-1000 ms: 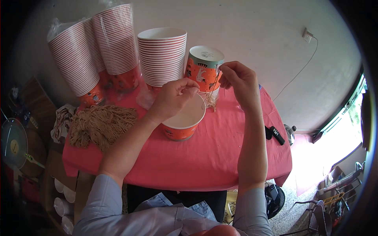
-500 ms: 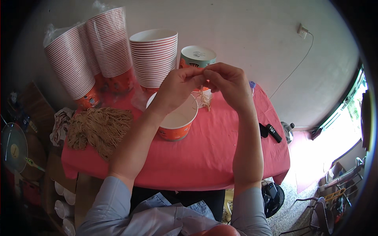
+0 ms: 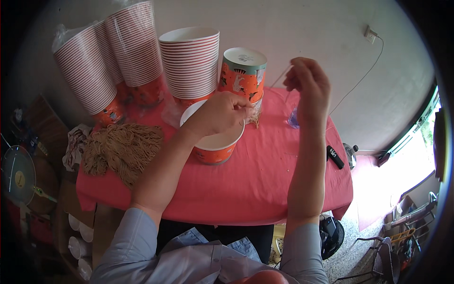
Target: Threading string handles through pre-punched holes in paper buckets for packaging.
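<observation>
Head view, right fingers [image 3: 301, 71] pinching strand [image 3: 280, 77], left fingers [image 3: 240, 102] over bucket [image 3: 215, 155], grip unclear

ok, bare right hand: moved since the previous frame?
Yes. The bare right hand has moved rightward and slightly up in view, nearer the white square wall outlet.

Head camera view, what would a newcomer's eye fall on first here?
Probably the tall, leaning, plastic-wrapped stacks of tubs at the back left of the bright red tablecloth. Next, the heap of tangled tan strands on the cloth's left side. Then the left hand above the open orange tub, with the right hand raised farther right.
</observation>
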Demonstrator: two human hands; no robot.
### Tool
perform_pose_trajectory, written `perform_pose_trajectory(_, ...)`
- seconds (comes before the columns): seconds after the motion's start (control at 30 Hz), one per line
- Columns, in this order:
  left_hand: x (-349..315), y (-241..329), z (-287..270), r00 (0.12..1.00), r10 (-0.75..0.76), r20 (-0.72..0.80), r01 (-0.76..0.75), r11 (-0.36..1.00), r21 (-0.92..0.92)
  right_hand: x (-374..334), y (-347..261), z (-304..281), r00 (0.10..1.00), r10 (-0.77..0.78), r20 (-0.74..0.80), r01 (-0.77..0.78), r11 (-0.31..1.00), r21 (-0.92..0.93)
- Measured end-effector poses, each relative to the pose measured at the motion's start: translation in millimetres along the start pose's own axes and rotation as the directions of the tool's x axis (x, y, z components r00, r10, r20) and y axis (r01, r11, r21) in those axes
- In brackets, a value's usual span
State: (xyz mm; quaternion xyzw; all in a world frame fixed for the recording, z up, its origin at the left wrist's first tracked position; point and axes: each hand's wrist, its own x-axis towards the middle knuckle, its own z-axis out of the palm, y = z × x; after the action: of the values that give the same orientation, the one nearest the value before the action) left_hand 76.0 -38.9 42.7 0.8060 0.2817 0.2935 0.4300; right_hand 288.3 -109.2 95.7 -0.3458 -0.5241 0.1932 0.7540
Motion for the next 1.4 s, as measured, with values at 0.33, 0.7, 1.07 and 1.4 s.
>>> perform_pose_trajectory(0.33, -2.7, -17.1, -0.1, 0.969, 0.205, 0.141, -0.245, 0.877, 0.413, 13.0, -14.8, -40.3, 0.960, -0.179, -0.215, 0.219, 0.959, 0.180)
perform_pose_trajectory(0.7, -1.0, -10.4, -5.2, 0.992, 0.051, 0.113, -0.083, 0.950, 0.300, 11.9, -10.1, -35.5, 0.955, -0.124, -0.271, 0.194, 0.949, 0.250)
perform_pose_trajectory(1.07, 1.3, -15.6, -8.2, 0.989, 0.047, 0.139, -0.100, 0.908, 0.406, 10.4, -11.0, -29.4, 0.956, -0.155, -0.250, 0.222, 0.937, 0.269)
perform_pose_trajectory(1.4, -1.0, -16.9, -7.5, 0.990, 0.072, 0.123, -0.122, 0.871, 0.475, 6.2, -22.0, -40.2, 0.920, -0.255, -0.299, 0.333, 0.910, 0.248)
